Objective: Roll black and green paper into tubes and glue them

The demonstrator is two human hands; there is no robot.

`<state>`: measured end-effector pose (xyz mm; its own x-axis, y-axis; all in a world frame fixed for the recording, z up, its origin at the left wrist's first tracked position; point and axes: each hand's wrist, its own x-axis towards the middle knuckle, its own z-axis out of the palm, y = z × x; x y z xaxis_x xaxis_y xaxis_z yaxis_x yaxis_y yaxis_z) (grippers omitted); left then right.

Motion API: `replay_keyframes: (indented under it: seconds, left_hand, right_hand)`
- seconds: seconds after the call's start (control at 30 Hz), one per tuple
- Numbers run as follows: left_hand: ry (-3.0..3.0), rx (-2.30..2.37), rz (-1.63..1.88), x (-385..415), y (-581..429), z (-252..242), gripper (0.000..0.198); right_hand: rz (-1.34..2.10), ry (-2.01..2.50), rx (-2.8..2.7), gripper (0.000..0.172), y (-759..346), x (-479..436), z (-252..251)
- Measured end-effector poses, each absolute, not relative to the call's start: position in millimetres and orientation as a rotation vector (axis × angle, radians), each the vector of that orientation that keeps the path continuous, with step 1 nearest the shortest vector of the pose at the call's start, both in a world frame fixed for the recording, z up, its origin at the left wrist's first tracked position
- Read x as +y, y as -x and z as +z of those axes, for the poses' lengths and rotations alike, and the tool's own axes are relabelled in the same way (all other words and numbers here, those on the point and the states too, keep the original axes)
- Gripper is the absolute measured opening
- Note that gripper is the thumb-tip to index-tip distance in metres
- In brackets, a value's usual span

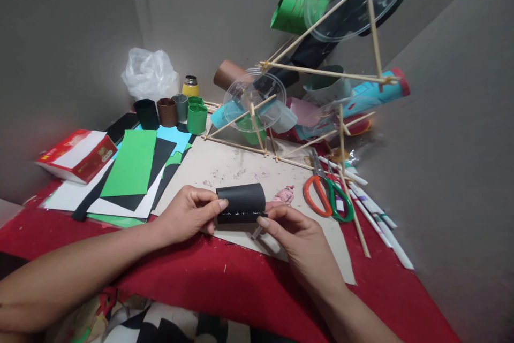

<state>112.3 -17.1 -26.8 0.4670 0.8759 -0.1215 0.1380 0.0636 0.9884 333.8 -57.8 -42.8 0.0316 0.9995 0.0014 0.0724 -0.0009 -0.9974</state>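
Over the board, a sheet of black paper (241,197) is curled into a roll, with a wet, shiny line like glue along its lower overlap. My left hand (188,213) pinches its left end between thumb and fingers. At the lower right corner of the roll, my right hand (295,236) is closed in a pinch; its fingertips partly cover the paper edge. A crumpled pink tube (283,196) lies just behind the roll. Below the right fingertips is a small greyish piece (257,231), too unclear to name.
Scissors (331,198) and white pens (381,225) lie to the right. At left are paper sheets (130,164), a red box (78,155) and several paper cups (196,119). Stick frames with clear plastic discs (255,99) stand behind the beige board (193,169), one rising high at right.
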Motion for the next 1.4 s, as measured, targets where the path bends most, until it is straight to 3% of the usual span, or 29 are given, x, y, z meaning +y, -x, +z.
replay_keyframes:
  seconds: [0.93,1.3,1.4]
  left_hand:
    - [-1.302,0.913,0.639,-14.5,-113.0,-28.8,0.049]
    - [-1.309,0.863,0.618,-14.7,-114.2,-28.1,0.051]
    - [-1.265,0.839,0.597,-14.1,-113.6,-29.6,0.045]
  right_hand:
    - [1.154,1.265,-1.02,0.019,-332.1,-55.8,-50.3]
    - [1.233,1.15,-0.96,0.029,-331.8,-54.5,-50.2]
    - [1.233,1.141,-0.942,0.029,-332.6,-52.9,-51.6]
